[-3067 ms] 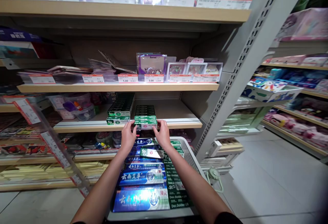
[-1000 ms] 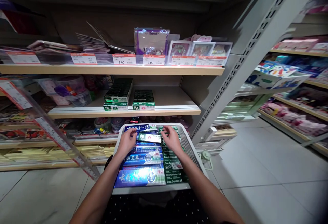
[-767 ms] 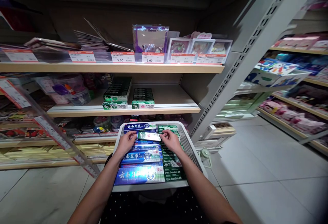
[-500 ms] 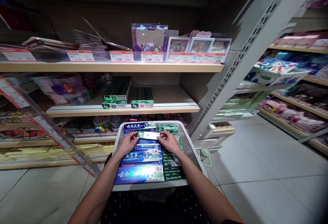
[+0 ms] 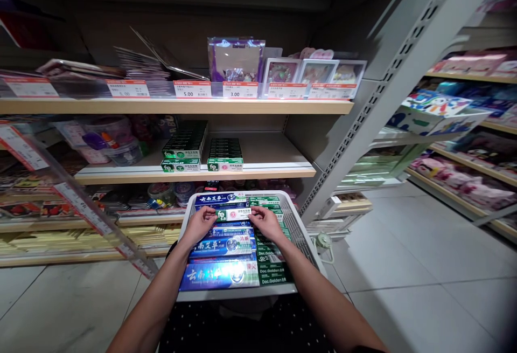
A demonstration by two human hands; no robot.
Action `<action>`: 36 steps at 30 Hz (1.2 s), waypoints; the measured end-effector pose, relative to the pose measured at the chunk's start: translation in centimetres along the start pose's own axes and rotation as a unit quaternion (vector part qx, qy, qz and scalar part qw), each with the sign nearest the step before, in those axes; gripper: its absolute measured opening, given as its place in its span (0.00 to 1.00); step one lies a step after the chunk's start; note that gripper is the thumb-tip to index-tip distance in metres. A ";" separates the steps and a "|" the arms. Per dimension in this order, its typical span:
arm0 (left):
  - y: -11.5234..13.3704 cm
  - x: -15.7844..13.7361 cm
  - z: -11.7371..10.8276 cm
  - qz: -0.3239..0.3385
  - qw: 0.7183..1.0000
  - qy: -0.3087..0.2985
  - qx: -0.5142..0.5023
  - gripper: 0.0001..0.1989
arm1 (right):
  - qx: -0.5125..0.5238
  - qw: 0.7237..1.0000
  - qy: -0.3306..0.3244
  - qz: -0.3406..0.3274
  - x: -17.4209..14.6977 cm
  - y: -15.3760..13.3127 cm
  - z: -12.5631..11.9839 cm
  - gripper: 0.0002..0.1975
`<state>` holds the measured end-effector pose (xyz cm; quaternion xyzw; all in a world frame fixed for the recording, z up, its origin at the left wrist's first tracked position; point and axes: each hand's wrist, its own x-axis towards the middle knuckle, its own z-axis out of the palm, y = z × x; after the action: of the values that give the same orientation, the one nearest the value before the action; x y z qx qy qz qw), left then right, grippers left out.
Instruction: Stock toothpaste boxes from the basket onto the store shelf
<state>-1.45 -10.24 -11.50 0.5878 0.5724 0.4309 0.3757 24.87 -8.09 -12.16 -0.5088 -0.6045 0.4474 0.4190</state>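
Between my two hands is a green and white toothpaste box (image 5: 233,214), level, its printed long side facing me. My left hand (image 5: 202,225) pinches its left end, and my right hand (image 5: 264,223) grips the right end with closed fingers. Below it a grey-white plastic basket (image 5: 307,250) holds blue toothpaste boxes (image 5: 218,275) on the left and dark green toothpaste boxes (image 5: 272,275) on the right. Ahead, on the middle shelf (image 5: 266,154), green boxes stand in a taller left stack (image 5: 181,151) and a lower right stack (image 5: 225,156).
The upper shelf (image 5: 161,106) carries price tags, thin packets and clear-fronted boxes (image 5: 283,73). Plastic tubs (image 5: 117,143) sit left of the green stacks. A slanted price strip (image 5: 81,207) juts out at left. A slotted metal upright (image 5: 375,89) rises at right, beside another aisle's shelves.
The held box has tilted slightly, so its printed side shows clearly instead of glaring white. Both hands keep their hold in nearly the same place.
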 end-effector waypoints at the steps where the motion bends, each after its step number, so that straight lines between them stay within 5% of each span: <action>1: -0.1 0.0 0.0 -0.001 1.000 -0.001 0.002 0.18 | 0.001 1.000 0.000 -0.001 0.1 0.1 0.0 0.21; 16: -0.7 0.2 -0.1 0.000 1.000 -0.007 0.031 0.17 | -0.060 0.997 0.014 -0.041 -0.6 -1.3 -0.1 0.16; 31: -0.6 0.6 0.0 0.007 0.999 -0.015 0.038 0.14 | -0.100 0.995 0.021 -0.004 -0.9 -1.9 0.3 0.19; 36: 1.0 0.8 0.1 0.036 0.998 0.040 0.036 0.11 | -0.108 0.991 0.068 -0.037 -0.6 -3.8 0.6 0.16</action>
<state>-1.00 -9.53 -10.60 0.6035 0.5807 0.4461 0.3154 23.45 -9.05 -8.63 -0.5574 -0.6377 0.3279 0.4185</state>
